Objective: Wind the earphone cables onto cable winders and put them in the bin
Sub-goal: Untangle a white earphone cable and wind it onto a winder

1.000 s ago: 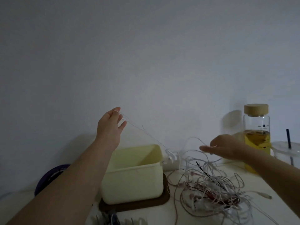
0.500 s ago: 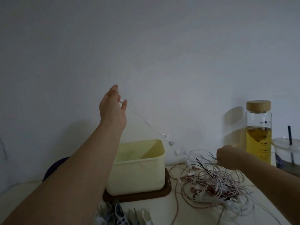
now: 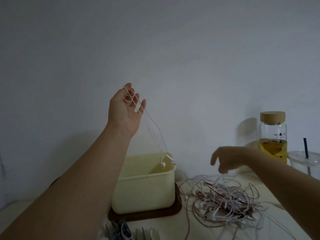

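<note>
My left hand [image 3: 125,110] is raised high, palm toward me, with a thin pale earphone cable [image 3: 154,129] looped around its spread fingers. The cable hangs down to earbuds [image 3: 163,164] dangling over the pale yellow bin [image 3: 143,193]. My right hand [image 3: 225,160] hovers above the tangled pile of earphone cables [image 3: 225,200] on the table, fingers pointing down and pinching a white strand that rises from the pile. Cable winders [image 3: 124,232] lie at the bottom edge, partly cut off.
The bin stands on a dark wooden tray [image 3: 149,213]. At the right stand a glass bottle [image 3: 273,135] with yellow liquid and a wooden lid, and a clear plastic cup [image 3: 306,161] with a dark straw. A white wall rises behind.
My left hand has climbed higher and turned palm toward me, lifting the earbuds clear of the pile until they hang over the bin. My right hand has risen slightly above the pile.
</note>
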Action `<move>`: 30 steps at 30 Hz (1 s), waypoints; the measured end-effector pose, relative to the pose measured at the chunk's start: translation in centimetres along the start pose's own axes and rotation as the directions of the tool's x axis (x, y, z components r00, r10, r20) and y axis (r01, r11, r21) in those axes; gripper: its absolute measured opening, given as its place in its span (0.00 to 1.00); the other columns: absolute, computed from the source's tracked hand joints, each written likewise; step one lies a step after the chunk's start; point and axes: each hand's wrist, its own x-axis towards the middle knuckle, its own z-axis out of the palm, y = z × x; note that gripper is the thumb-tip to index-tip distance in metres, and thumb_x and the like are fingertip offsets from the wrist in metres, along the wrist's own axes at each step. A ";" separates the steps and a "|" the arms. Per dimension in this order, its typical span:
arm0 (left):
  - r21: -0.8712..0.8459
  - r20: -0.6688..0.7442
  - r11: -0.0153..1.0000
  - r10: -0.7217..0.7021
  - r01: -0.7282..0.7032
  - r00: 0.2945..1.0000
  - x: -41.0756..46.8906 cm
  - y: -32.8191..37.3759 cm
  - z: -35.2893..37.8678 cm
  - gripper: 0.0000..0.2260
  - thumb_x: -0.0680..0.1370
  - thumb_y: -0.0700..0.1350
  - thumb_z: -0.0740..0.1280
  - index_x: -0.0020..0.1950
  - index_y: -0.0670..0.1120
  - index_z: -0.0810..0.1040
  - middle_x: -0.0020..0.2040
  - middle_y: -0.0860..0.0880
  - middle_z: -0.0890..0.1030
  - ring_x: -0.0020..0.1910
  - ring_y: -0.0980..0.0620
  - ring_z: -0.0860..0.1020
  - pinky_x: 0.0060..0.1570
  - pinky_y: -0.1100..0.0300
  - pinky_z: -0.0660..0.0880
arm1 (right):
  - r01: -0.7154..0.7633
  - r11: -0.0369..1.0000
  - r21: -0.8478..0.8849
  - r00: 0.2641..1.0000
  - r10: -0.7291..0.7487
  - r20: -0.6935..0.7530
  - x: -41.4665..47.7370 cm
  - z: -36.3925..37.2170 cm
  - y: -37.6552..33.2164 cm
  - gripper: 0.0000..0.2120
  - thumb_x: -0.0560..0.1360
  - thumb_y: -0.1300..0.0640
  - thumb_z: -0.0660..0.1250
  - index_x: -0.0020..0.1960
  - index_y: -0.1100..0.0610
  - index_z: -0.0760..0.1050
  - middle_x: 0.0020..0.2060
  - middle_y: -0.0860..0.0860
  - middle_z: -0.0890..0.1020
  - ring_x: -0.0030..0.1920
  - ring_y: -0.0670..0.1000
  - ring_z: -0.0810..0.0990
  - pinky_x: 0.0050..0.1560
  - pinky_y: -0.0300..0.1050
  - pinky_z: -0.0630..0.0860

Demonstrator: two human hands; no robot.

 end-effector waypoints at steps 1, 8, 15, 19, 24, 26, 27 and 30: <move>-0.007 0.003 1.000 -0.002 0.002 1.000 -0.1 0.0 0.1 0.05 0.79 0.44 0.65 0.43 0.49 0.78 0.39 0.53 0.75 0.49 0.54 0.75 0.49 0.56 0.76 | 0.048 0.998 0.048 0.998 -0.047 -0.034 -0.2 -0.8 -0.7 0.23 0.73 0.64 0.65 0.66 0.53 0.72 0.50 0.44 0.75 0.44 0.40 0.73 0.45 0.32 0.70; -0.039 0.074 0.999 -0.028 0.031 0.997 -0.7 -0.1 1.0 0.06 0.79 0.44 0.64 0.43 0.48 0.78 0.39 0.53 0.76 0.49 0.53 0.76 0.50 0.54 0.78 | 0.392 0.685 0.613 0.919 -0.263 -0.295 0.4 -1.0 -7.2 0.24 0.75 0.53 0.68 0.69 0.53 0.68 0.60 0.51 0.78 0.58 0.48 0.77 0.59 0.41 0.71; -0.073 0.100 0.996 -0.036 0.043 0.994 -1.2 0.5 0.2 0.06 0.79 0.44 0.64 0.43 0.47 0.79 0.37 0.52 0.76 0.46 0.52 0.77 0.48 0.55 0.79 | 0.282 0.758 0.588 0.957 -0.176 -0.231 2.6 1.8 -7.5 0.07 0.77 0.59 0.66 0.47 0.61 0.81 0.31 0.50 0.79 0.31 0.45 0.76 0.40 0.38 0.77; -0.100 0.085 0.994 -0.023 0.031 0.996 -1.2 0.7 0.2 0.07 0.79 0.43 0.64 0.43 0.46 0.78 0.36 0.52 0.76 0.47 0.51 0.77 0.49 0.55 0.78 | 0.011 0.928 0.372 0.999 0.010 -0.053 3.1 2.9 -5.0 0.09 0.78 0.59 0.63 0.45 0.62 0.80 0.30 0.49 0.78 0.26 0.44 0.74 0.30 0.32 0.72; -0.080 0.080 0.996 -0.028 0.035 0.996 -1.1 -0.2 0.1 0.07 0.80 0.43 0.63 0.43 0.46 0.77 0.36 0.51 0.76 0.47 0.51 0.78 0.49 0.54 0.79 | -0.095 0.806 0.584 0.930 0.281 -0.238 3.3 2.2 -2.0 0.11 0.78 0.60 0.60 0.45 0.61 0.80 0.29 0.49 0.76 0.27 0.45 0.72 0.27 0.36 0.67; -0.065 0.064 0.997 -0.048 0.052 0.997 -1.2 -1.2 -0.2 0.07 0.80 0.42 0.61 0.44 0.45 0.77 0.38 0.50 0.76 0.49 0.51 0.78 0.50 0.53 0.78 | 0.052 0.774 0.631 0.862 0.284 -0.420 2.9 1.4 -1.5 0.10 0.77 0.61 0.61 0.46 0.61 0.81 0.29 0.47 0.75 0.26 0.45 0.70 0.26 0.35 0.64; -0.054 0.056 0.996 -0.063 0.066 0.996 -1.3 -1.7 -0.4 0.08 0.80 0.41 0.59 0.45 0.45 0.77 0.38 0.50 0.76 0.49 0.51 0.78 0.50 0.53 0.78 | 0.113 0.762 0.638 0.841 0.268 -0.469 2.5 1.1 -1.4 0.09 0.77 0.61 0.62 0.46 0.60 0.82 0.28 0.47 0.76 0.25 0.45 0.69 0.25 0.34 0.63; -0.037 0.056 0.991 -0.124 0.126 0.991 -1.7 -3.0 -1.2 0.11 0.79 0.40 0.55 0.47 0.43 0.78 0.40 0.48 0.76 0.51 0.49 0.77 0.54 0.52 0.77 | 0.262 0.760 0.594 0.700 0.274 -0.659 2.1 -0.2 -1.6 0.09 0.77 0.59 0.64 0.43 0.59 0.82 0.29 0.46 0.78 0.26 0.45 0.70 0.24 0.29 0.63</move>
